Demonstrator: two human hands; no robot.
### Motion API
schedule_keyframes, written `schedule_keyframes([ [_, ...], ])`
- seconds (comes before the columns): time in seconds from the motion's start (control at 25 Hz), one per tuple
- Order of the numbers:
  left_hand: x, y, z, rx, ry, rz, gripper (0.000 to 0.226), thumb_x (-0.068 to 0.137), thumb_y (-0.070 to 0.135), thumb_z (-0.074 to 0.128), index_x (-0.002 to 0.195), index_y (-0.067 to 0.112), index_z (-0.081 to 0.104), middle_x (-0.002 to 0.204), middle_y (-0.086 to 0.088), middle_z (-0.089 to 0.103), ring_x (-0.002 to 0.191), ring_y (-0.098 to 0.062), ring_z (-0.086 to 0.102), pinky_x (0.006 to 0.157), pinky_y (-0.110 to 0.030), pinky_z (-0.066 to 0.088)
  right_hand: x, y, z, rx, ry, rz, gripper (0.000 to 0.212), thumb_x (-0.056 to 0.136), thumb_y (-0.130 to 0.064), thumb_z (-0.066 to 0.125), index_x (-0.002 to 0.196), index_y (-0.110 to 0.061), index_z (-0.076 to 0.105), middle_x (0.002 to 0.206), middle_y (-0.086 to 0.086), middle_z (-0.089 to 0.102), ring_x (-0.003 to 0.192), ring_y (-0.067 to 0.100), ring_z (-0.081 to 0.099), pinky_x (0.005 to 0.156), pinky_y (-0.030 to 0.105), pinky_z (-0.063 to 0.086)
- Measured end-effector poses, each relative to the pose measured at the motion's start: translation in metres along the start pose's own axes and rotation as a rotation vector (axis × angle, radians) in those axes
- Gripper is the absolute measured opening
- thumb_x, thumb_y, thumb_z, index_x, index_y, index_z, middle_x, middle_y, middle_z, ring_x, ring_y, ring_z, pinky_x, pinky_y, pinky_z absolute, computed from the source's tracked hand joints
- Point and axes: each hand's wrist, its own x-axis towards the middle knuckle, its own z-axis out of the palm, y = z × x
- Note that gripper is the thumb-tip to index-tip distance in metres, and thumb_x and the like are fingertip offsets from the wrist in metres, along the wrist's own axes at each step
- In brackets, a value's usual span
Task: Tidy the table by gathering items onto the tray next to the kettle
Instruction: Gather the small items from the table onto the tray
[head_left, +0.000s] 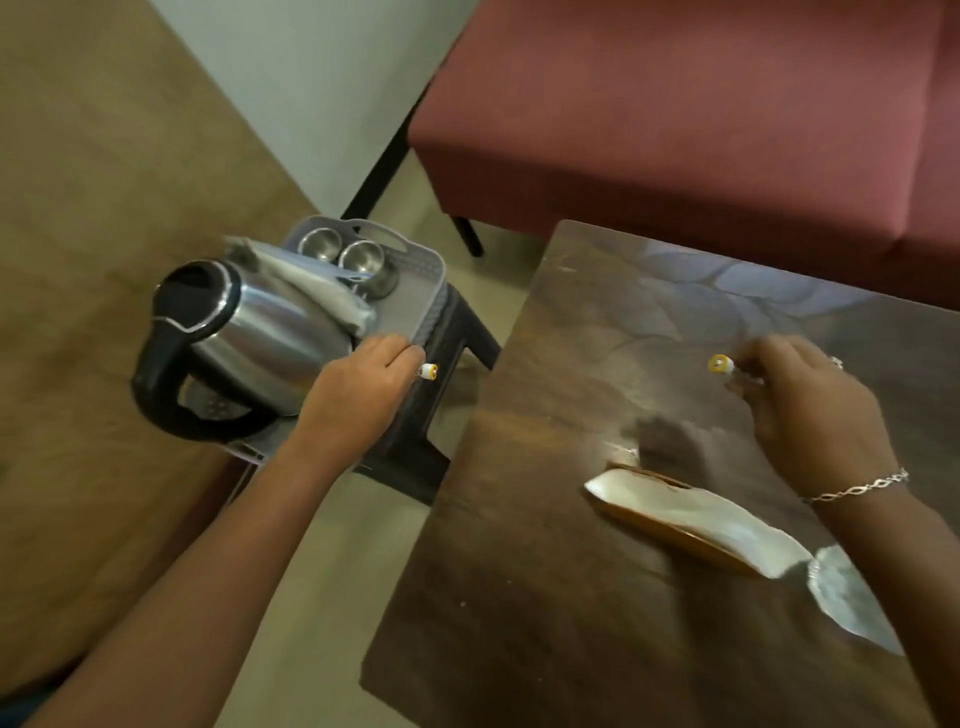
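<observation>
Left hand (363, 395) grip closed on a small white-and-yellow battery (428, 371), held at the tray (434, 291) edge, just right of the kettle (244, 332). Two steel cups (358, 260) and a cloth (322, 296) sit on the tray behind the kettle. Right hand (815, 410) grip pinches a second battery (721, 364) over the table (571, 571), well right of the kettle. Shell-like dish (691, 519) lies on the table near that wrist.

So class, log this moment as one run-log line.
left hand: holds small bottle by tray | right hand: holds small bottle over table | kettle: beside tray
</observation>
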Motion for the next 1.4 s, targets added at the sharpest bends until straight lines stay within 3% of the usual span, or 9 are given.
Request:
schedule_keyframes([
  [0.16, -0.010, -0.057, 0.021, 0.024, -0.097, 0.020, 0.012, 0.068, -0.003, 0.065, 0.079, 0.000, 0.066, 0.076, -0.016, 0.065, 0.070, -0.030, 0.066, 0.036, -0.032, 0.047, 0.030, -0.084, 0.030, 0.126, -0.106, -0.129, 0.010, 0.082, -0.009, 0.063, 0.090, -0.004, 0.060, 0.092, 0.015, 0.064, 0.078, 0.037, 0.060, 0.062, 0.039, 0.046],
  [0.32, -0.009, -0.087, 0.051, 0.179, -0.211, 0.199, 0.031, 0.065, 0.006, 0.035, 0.068, 0.008, 0.066, 0.065, -0.008, 0.063, 0.059, -0.024, 0.063, 0.031, -0.024, 0.040, 0.052, -0.141, 0.065, 0.213, -0.198, -0.193, 0.010, 0.082, -0.013, 0.063, 0.090, -0.008, 0.060, 0.090, 0.009, 0.063, 0.079, 0.029, 0.058, 0.064, 0.032, 0.041],
  [0.48, -0.002, -0.099, 0.090, 0.211, -0.365, 0.166, 0.018, 0.078, 0.003, 0.051, 0.090, 0.007, 0.063, 0.089, -0.009, 0.063, 0.085, -0.026, 0.062, 0.054, -0.032, 0.050, 0.069, -0.177, 0.098, 0.233, -0.294, -0.208, 0.013, 0.083, -0.013, 0.062, 0.096, -0.010, 0.060, 0.092, 0.007, 0.063, 0.085, 0.027, 0.058, 0.072, 0.034, 0.044],
  [0.6, 0.009, -0.102, 0.115, 0.180, -0.483, 0.066, 0.025, 0.089, 0.004, 0.038, 0.110, 0.004, 0.052, 0.112, -0.012, 0.054, 0.106, -0.030, 0.051, 0.070, -0.036, 0.046, 0.081, -0.193, 0.112, 0.203, -0.338, -0.225, 0.014, 0.085, -0.015, 0.061, 0.097, -0.011, 0.059, 0.093, 0.008, 0.063, 0.086, 0.027, 0.057, 0.073, 0.035, 0.046],
  [0.88, 0.004, -0.112, 0.141, 0.007, -0.458, -0.025, 0.028, 0.091, 0.002, 0.038, 0.115, 0.006, 0.051, 0.115, -0.012, 0.051, 0.109, -0.028, 0.048, 0.075, -0.037, 0.049, 0.108, -0.225, 0.143, 0.127, -0.471, -0.284, 0.015, 0.086, -0.018, 0.058, 0.100, -0.011, 0.059, 0.096, 0.009, 0.066, 0.090, 0.028, 0.060, 0.078, 0.040, 0.049],
  [1.08, -0.017, -0.110, 0.140, -0.227, -0.398, -0.204, 0.026, 0.092, 0.007, 0.039, 0.115, 0.007, 0.052, 0.118, -0.012, 0.050, 0.111, -0.026, 0.048, 0.084, -0.038, 0.050, 0.127, -0.249, 0.177, 0.079, -0.570, -0.304, 0.019, 0.085, -0.021, 0.062, 0.102, -0.014, 0.061, 0.098, 0.010, 0.068, 0.093, 0.030, 0.062, 0.082, 0.039, 0.051],
  [1.28, -0.047, -0.103, 0.135, -0.486, -0.192, -0.437, 0.048, 0.083, -0.003, 0.047, 0.130, 0.006, 0.046, 0.135, -0.014, 0.048, 0.115, -0.033, 0.053, 0.094, -0.041, 0.046, 0.145, -0.268, 0.224, -0.126, -0.662, -0.391, 0.023, 0.085, -0.016, 0.060, 0.106, -0.009, 0.061, 0.104, 0.019, 0.065, 0.096, 0.038, 0.059, 0.077, 0.037, 0.047],
  [1.4, -0.051, -0.099, 0.134, -0.527, -0.222, -0.571, 0.051, 0.083, -0.006, 0.045, 0.132, 0.009, 0.046, 0.139, -0.012, 0.046, 0.116, -0.034, 0.054, 0.097, -0.044, 0.046, 0.145, -0.273, 0.246, -0.228, -0.698, -0.403, 0.028, 0.085, -0.009, 0.057, 0.113, -0.007, 0.058, 0.113, 0.023, 0.060, 0.102, 0.040, 0.058, 0.083, 0.039, 0.047],
])
